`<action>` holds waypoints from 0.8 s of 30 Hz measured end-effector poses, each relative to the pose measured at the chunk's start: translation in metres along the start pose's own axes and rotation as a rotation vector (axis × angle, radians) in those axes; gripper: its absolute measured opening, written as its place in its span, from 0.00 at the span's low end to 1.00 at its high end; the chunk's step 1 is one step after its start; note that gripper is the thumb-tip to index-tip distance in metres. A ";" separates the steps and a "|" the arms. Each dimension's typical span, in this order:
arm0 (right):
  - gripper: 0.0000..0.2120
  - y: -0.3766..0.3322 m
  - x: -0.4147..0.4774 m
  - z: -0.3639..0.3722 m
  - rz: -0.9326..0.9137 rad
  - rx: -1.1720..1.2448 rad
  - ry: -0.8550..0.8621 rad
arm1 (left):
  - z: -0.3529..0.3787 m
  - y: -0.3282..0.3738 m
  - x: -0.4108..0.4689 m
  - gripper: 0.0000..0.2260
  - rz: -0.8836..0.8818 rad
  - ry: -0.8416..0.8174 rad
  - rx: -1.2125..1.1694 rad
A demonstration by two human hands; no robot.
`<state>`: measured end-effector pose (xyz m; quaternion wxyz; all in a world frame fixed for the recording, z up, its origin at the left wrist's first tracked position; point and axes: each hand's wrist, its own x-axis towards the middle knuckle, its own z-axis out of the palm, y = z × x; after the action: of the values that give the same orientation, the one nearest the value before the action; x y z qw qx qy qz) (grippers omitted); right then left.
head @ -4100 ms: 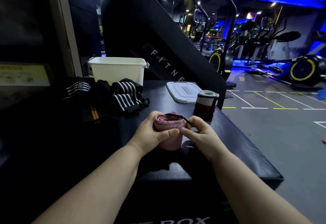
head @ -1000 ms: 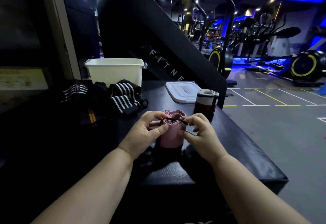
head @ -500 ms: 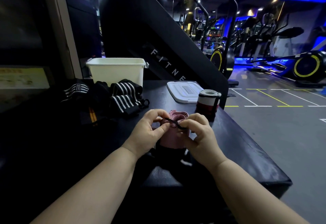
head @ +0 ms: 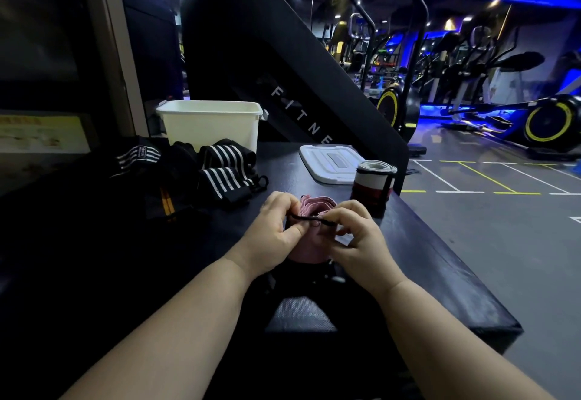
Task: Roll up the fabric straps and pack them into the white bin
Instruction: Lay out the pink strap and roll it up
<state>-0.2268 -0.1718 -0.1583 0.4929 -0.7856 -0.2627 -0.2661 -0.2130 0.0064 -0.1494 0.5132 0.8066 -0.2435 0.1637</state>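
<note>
Pink strap roll [head: 316, 206] stands upright on the black counter [head: 424, 258], near the front-centre edge, wedged btwn both hands: left hand [head: 276, 231] against its left side, right hand [head: 356, 237] against its right, top coils showing above the fingers. A thin black cord [head: 306, 217] is stretched across the roll's upper front; left hand pinches the cord's left end w/ curled fingers, right hand pinches the right end w/ thumb and forefinger. Just beyond the right hand, a dark red-and-white rolled strap [head: 372, 184] stands on end, apart from the pink one. Behind that lies a white lid [head: 330, 163], flat. Left of centre, loose black straps w/ white stripes [head: 224, 168] are heaped in front of the white bin [head: 210, 126], which sits open at the counter's back-left. Black stair machine [head: 267, 53] rises behind the counter.
</note>
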 end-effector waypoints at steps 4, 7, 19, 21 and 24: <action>0.11 0.002 0.000 0.003 -0.013 -0.021 0.027 | 0.005 0.000 -0.001 0.05 0.007 0.077 0.015; 0.10 0.001 -0.001 0.004 -0.039 -0.022 0.052 | 0.007 0.001 -0.001 0.05 0.017 0.109 0.013; 0.12 0.004 -0.003 0.009 -0.064 -0.174 0.152 | 0.005 -0.002 -0.007 0.10 0.097 0.130 0.003; 0.09 0.004 -0.003 0.008 -0.064 -0.201 0.157 | -0.001 0.000 -0.009 0.11 0.091 0.042 -0.045; 0.06 0.002 -0.002 0.007 -0.087 -0.211 0.165 | -0.002 0.002 -0.010 0.14 0.100 0.089 -0.016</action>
<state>-0.2259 -0.1665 -0.1634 0.4154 -0.7965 -0.2256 -0.3771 -0.2222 0.0092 -0.1521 0.5212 0.7812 -0.2617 0.2226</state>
